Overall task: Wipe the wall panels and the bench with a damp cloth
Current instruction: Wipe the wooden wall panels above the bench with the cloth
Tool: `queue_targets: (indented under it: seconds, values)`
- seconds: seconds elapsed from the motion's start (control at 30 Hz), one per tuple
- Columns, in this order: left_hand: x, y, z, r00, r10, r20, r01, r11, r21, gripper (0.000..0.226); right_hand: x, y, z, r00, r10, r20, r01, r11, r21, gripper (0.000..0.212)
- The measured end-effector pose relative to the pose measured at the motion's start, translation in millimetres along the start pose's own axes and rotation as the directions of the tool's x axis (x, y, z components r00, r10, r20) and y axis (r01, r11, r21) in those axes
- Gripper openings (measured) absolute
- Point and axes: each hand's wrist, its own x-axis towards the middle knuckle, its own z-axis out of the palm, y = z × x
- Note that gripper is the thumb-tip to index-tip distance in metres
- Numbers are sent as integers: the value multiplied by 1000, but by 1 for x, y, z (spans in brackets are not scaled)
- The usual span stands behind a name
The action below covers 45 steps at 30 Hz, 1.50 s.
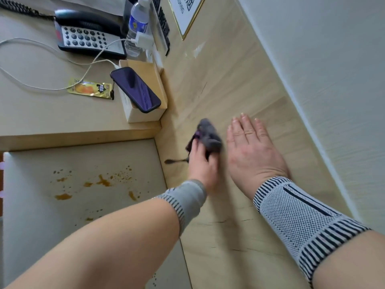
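Cloth (pixel 208 136): dark grey with a purple edge, bunched into a crumpled wad, slightly blurred, at centre frame against the pale wood-grain wall panel (pixel 218 80). Gripped by the left hand (pixel 203 167), fingers curled round its lower part, thumb side uppermost. Just right of it, the right hand (pixel 252 149) laid flat on the same panel, fingers straight and close together, holding nothing; a ring on one finger. Striped knit wrist supports on both forearms. Faint dark scuff lines on the panel in the lower centre, and a small dark smear just left of the cloth hand.

Lower left: a pale bench surface (pixel 31 215) spattered with orange-brown stains (pixel 102 181).

Upper left: a desk top (pixel 41 113) bearing an open white box (pixel 143 94) pushed against the panel, with a dark phone (pixel 135 89) lying tilted across its rim; inside of the box otherwise not visible. White cable running to the phone's upper end. Beside the box, a yellow snack packet (pixel 89 91). Further up, a desk telephone (pixel 87 32), a clear water bottle (pixel 137 24) and a white charger plug (pixel 143 39). Gold-framed sign (pixel 187 13) at top centre.
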Motion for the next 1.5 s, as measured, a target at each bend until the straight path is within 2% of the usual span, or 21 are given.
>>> queue_targets:
  seconds: [0.07, 0.1, 0.23, 0.4, 0.53, 0.67, 0.77, 0.83, 0.9, 0.93, 0.97, 1.0, 1.03, 1.1, 1.13, 1.17, 1.27, 1.33, 1.4, 1.43, 1.5]
  values:
    - [10, -6, -10, 949, -314, 15, 315, 948, -50, 56, 4, -3, 5, 1000, -4, -10, 4, 1000, -5, 71]
    - [12, -7, -14, 919, -392, 48, 395, 917, -59, 57, 4, -5, 7, 1000, -27, -13, 26, 999, -23, 74]
    - [15, 5, -29, 858, -486, 166, 511, 843, -171, 67, 7, -22, 9, 994, -108, -17, 109, 991, 76, 68]
    - [5, 29, -55, 804, -457, 381, 588, 710, -388, 35, 18, -40, 13, 987, -162, -20, 162, 962, 219, 36]
    - [5, 33, -80, 709, -409, 575, 698, 527, -485, 47, 31, -38, 0, 990, -137, 33, 130, 976, 176, 60]
    - [2, 19, -77, 717, -396, 573, 689, 525, -499, 38, 27, -40, 9, 968, -230, 98, 233, 972, -27, 57]
    - [-2, 7, -66, 750, -449, 487, 661, 540, -521, 26, 16, -57, 17, 973, -196, 120, 194, 981, 28, 40]
    - [-6, -10, -62, 781, -508, 364, 622, 682, -385, 25, 2, -79, 38, 952, -265, 154, 251, 963, 99, 50]
    - [-2, -44, -65, 872, -450, 193, 431, 892, 134, 28, -13, -100, 46, 898, -305, 316, 299, 952, 69, 51]
    - [2, -64, -69, 912, -374, 166, 271, 856, 440, 34, -22, -111, 56, 868, -353, 348, 354, 933, 63, 50]
    - [6, -83, -75, 929, -332, 164, 155, 751, 642, 43, -29, -118, 70, 846, -390, 363, 386, 918, 88, 49]
    - [11, -101, -83, 930, -330, 165, 96, 648, 755, 51, -26, -122, 82, 841, -397, 366, 396, 915, 84, 48]
    - [17, -121, -90, 921, -348, 175, 57, 564, 824, 57, -14, -125, 92, 897, -342, 281, 341, 938, 54, 48]
    - [28, -145, -102, 886, -418, 203, -25, 393, 919, 68, 10, -118, 89, 984, -167, 65, 160, 982, 101, 50]
    - [32, -159, -107, 875, -443, 196, -61, 300, 952, 73, 18, -116, 89, 975, -161, 150, 156, 987, 44, 49]
    - [35, -171, -112, 868, -463, 180, -89, 212, 973, 78, 22, -117, 97, 962, -248, 117, 251, 968, -7, 47]
    - [32, -203, -125, 852, -502, 148, -139, 55, 989, 93, -2, -135, 117, 830, -486, 274, 490, 870, 62, 49]
    - [30, -217, -131, 857, -487, 167, -179, 22, 984, 94, -37, -151, 136, 675, -640, 366, 630, 759, 166, 48]
    - [33, -223, -133, 864, -472, 176, -188, 23, 982, 94, -41, -155, 145, 575, -672, 467, 611, 732, 301, 46]
    - [34, -223, -133, 863, -471, 181, -192, 25, 981, 95, -30, -154, 143, 618, -672, 409, 584, 740, 334, 45]
    - [35, -225, -130, 860, -478, 177, -179, 42, 983, 98, 6, -148, 136, 825, -483, 293, 345, 842, 415, 47]
